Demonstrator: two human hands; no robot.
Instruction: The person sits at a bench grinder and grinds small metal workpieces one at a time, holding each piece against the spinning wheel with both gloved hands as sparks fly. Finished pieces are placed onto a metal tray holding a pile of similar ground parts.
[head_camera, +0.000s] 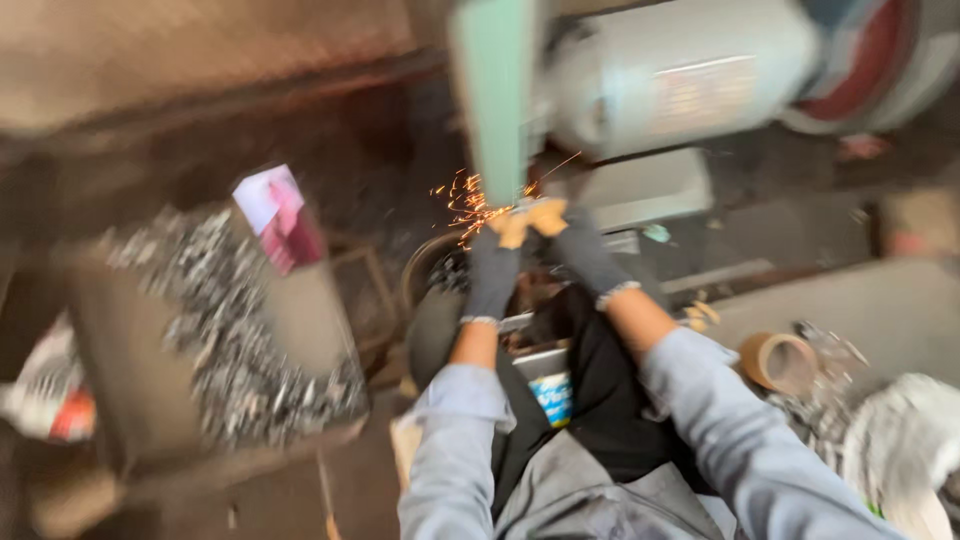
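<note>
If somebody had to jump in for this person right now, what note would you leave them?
Left hand: in a dark grey glove with tan fingertips, raised to the green upright grinding belt. It seems to pinch something small, too blurred to make out.
Right hand: same kind of glove, meeting the left hand at the belt.
Orange sparks fly left from where the hands meet the belt, so grinding is under way.
A flat tray of small grey metal pieces sits to the left, and a dark round bucket sits under the hands.
I cannot tell how many pieces are done or left.
</note>
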